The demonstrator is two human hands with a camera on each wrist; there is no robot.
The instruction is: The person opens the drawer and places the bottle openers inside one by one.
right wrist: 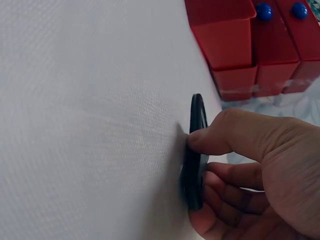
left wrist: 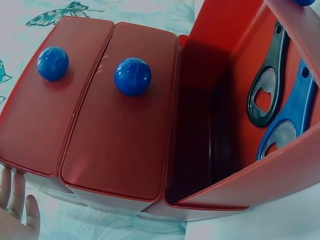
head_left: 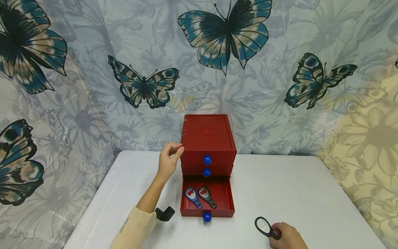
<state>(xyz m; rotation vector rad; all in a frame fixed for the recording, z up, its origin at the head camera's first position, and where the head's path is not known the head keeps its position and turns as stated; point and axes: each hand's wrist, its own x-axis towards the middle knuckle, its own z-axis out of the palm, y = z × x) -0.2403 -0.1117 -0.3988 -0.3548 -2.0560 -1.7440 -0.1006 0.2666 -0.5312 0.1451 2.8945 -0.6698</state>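
A red cabinet (head_left: 206, 133) with blue round knobs stands on the table, its bottom drawer (head_left: 220, 212) pulled out. Inside that drawer lie a blue bottle opener (head_left: 197, 202) and a dark bottle opener (head_left: 209, 197), side by side. My left hand (head_left: 167, 162) is at the cabinet's upper left side, fingertips right at its edge; in the left wrist view those fingers (left wrist: 17, 195) are extended. Right of the drawer, close over the tabletop, my right hand (head_left: 286, 236) pinches a black bottle opener (right wrist: 192, 172) by its handle, thumb on one side and fingers on the other.
The two upper drawers (head_left: 192, 170) are closed. A white cloth covers the table (head_left: 273, 186). Behind it hangs a butterfly-patterned fabric (head_left: 261, 114), close to the cabinet's back. A black device (head_left: 164, 213) sits at my left wrist, beside the open drawer.
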